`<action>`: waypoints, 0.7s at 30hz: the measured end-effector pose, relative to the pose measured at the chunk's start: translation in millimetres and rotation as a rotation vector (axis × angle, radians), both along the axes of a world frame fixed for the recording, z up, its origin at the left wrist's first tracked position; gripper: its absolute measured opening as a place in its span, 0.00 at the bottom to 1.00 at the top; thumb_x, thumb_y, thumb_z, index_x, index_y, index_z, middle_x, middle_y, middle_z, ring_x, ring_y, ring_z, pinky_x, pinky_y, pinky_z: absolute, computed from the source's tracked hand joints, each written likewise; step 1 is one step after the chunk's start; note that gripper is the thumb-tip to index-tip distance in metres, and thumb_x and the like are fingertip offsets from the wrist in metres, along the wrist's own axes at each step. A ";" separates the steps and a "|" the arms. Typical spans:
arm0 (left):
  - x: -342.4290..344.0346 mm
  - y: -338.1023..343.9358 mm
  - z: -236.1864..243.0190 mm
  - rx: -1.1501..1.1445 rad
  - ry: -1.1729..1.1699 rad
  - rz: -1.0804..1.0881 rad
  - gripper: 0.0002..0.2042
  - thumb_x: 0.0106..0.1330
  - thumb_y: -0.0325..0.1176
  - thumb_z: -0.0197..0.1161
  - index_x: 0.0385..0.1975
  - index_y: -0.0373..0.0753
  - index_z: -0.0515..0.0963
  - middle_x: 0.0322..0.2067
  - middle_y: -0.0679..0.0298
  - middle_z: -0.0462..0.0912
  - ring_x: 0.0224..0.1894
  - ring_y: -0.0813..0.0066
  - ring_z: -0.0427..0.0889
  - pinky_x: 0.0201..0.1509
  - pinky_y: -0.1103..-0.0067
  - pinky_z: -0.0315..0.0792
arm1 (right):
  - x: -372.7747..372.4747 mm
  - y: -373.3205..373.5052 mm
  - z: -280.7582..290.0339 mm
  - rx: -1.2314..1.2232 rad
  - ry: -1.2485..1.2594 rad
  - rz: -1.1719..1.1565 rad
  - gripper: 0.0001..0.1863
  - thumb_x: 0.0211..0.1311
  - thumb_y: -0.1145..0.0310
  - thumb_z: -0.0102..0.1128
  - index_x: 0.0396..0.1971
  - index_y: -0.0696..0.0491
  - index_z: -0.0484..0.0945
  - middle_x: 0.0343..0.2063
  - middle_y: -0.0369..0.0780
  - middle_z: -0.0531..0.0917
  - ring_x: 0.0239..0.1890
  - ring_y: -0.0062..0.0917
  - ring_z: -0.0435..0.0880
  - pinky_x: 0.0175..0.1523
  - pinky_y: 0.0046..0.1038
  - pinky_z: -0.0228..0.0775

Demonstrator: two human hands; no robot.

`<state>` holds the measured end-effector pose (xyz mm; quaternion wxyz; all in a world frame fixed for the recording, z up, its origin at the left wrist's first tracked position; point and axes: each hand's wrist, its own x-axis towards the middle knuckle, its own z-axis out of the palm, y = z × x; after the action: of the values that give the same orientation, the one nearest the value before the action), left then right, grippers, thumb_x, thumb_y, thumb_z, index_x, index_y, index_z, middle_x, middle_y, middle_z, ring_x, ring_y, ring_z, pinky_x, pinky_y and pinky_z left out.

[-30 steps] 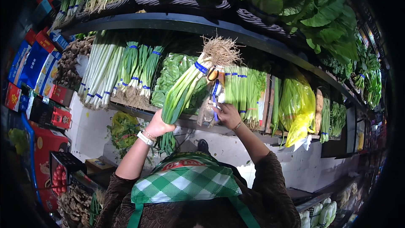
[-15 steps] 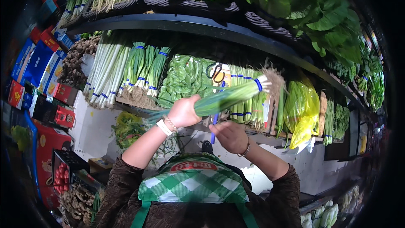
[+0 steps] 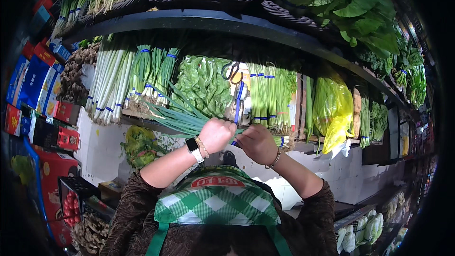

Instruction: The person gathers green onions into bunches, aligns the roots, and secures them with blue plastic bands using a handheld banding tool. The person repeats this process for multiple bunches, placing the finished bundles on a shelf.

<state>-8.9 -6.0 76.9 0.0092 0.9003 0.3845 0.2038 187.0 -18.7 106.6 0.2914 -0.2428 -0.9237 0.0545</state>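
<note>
A bunch of spring onions point(image 3: 182, 122) lies sideways in front of the shelf, green leaves to the left. Its white root end, with a blue band round it, shows past my right hand. My left hand point(image 3: 217, 135) is closed round the leafy part, the wrist wearing a watch. Close beside it, my right hand point(image 3: 258, 143) is closed at the bunch, with blue tape at its fingertips. The strip of blue tape point(image 3: 238, 99) runs down from the shelf to between my hands; the fingers partly hide how it passes round the bunch.
Black-handled scissors point(image 3: 232, 72) lie behind the tape. Leafy greens point(image 3: 201, 85) and banded leeks point(image 3: 111, 80) are to the left; banded green stalks point(image 3: 263, 92) and a yellow bag point(image 3: 332, 109) to the right. A dark shelf edge point(image 3: 189, 15) crosses above. Trimmings point(image 3: 140, 147) sit low at left.
The spring onions have come down and nearer to me, from tilted up at the right to about level. My left hand has shifted right, and both hands now meet at the bunch and tape.
</note>
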 end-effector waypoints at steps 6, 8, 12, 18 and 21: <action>-5.9 -4.9 -14.0 0.029 -0.011 -0.031 0.06 0.43 0.26 0.59 0.21 0.39 0.70 0.18 0.61 0.75 0.23 0.64 0.78 0.30 0.71 0.71 | 2.6 22.8 -1.9 0.002 -0.124 0.000 0.04 0.48 0.70 0.60 0.27 0.49 0.79 0.22 0.35 0.77 0.31 0.29 0.77 0.40 0.31 0.67; -7.1 -4.4 -15.7 0.017 -0.046 -0.034 0.07 0.41 0.25 0.59 0.20 0.39 0.69 0.18 0.61 0.75 0.23 0.63 0.78 0.31 0.71 0.71 | 3.6 32.6 -11.6 -0.313 0.018 0.012 0.03 0.51 0.69 0.64 0.25 0.51 0.80 0.22 0.36 0.79 0.29 0.30 0.78 0.38 0.31 0.68; -8.9 -6.7 -17.9 -0.019 -0.138 -0.017 0.10 0.39 0.24 0.60 0.23 0.38 0.69 0.18 0.60 0.75 0.24 0.60 0.78 0.30 0.70 0.71 | -1.8 47.3 -45.7 -0.858 0.276 -0.023 0.07 0.50 0.67 0.72 0.22 0.54 0.83 0.19 0.38 0.81 0.23 0.25 0.78 0.32 0.28 0.69; -8.3 -8.3 -22.3 -0.148 -0.192 0.055 0.15 0.40 0.23 0.62 0.30 0.37 0.67 0.20 0.60 0.76 0.27 0.59 0.80 0.31 0.69 0.71 | 2.4 60.4 -77.2 -1.353 0.336 -0.197 0.06 0.46 0.70 0.73 0.21 0.56 0.84 0.22 0.35 0.85 0.26 0.15 0.80 0.34 0.22 0.71; -8.4 -5.3 -24.4 -0.152 -0.192 0.007 0.18 0.39 0.25 0.65 0.33 0.40 0.70 0.21 0.59 0.78 0.28 0.57 0.80 0.31 0.67 0.71 | 4.0 70.7 -86.4 -1.417 0.279 -0.197 0.07 0.44 0.69 0.73 0.22 0.55 0.85 0.23 0.35 0.86 0.27 0.15 0.81 0.36 0.22 0.72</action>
<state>-17.3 -11.4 52.5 0.1135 0.8721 0.3991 0.2595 191.0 52.0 20.2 0.1827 -0.4459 -0.5949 0.6434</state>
